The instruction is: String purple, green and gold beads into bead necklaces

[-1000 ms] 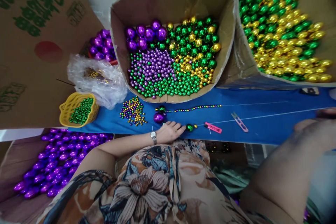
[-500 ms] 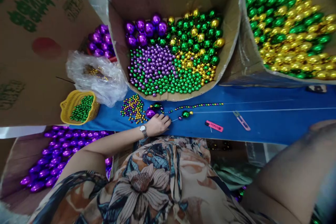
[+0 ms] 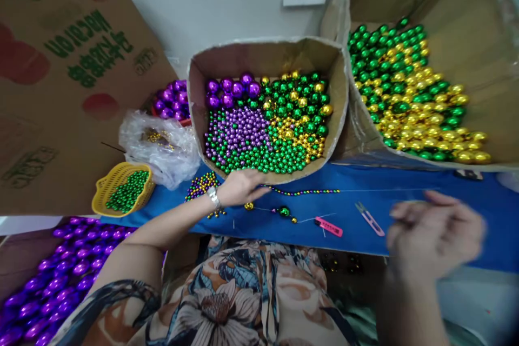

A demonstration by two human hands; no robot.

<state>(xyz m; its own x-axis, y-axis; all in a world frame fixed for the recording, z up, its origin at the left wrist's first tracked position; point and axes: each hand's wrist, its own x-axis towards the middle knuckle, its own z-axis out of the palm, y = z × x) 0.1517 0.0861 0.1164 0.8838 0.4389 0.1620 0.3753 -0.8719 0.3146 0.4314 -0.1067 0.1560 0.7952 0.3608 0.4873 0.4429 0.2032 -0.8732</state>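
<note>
My left hand (image 3: pixel 241 186), with a silver watch on the wrist, is over the near rim of the cardboard box. Its thumb and fingers close at the left end of a string of small green, gold and purple beads (image 3: pixel 300 192). A thin thread (image 3: pixel 381 190) runs on from this string to the right. My right hand (image 3: pixel 440 232) is raised at that thread's far end, blurred, its fingers bent; whether it grips the thread is unclear. Below the string lies a short threaded piece with a larger green bead (image 3: pixel 284 211) and a gold bead (image 3: pixel 248 206).
A cardboard box (image 3: pixel 270 54) of mixed beads stands ahead, a larger box (image 3: pixel 474 65) to its right. A yellow basket (image 3: pixel 101 194), loose small beads (image 3: pixel 198 186) and a plastic bag (image 3: pixel 178 159) are left. A pink cutter (image 3: pixel 329 226) and thread snips (image 3: pixel 370 219) lie on the blue cloth.
My right hand has come into view from the right. My left hand has moved up to the small-bead string. The larger-bead piece's thread, taut before, now lies slack. The view has tilted upward.
</note>
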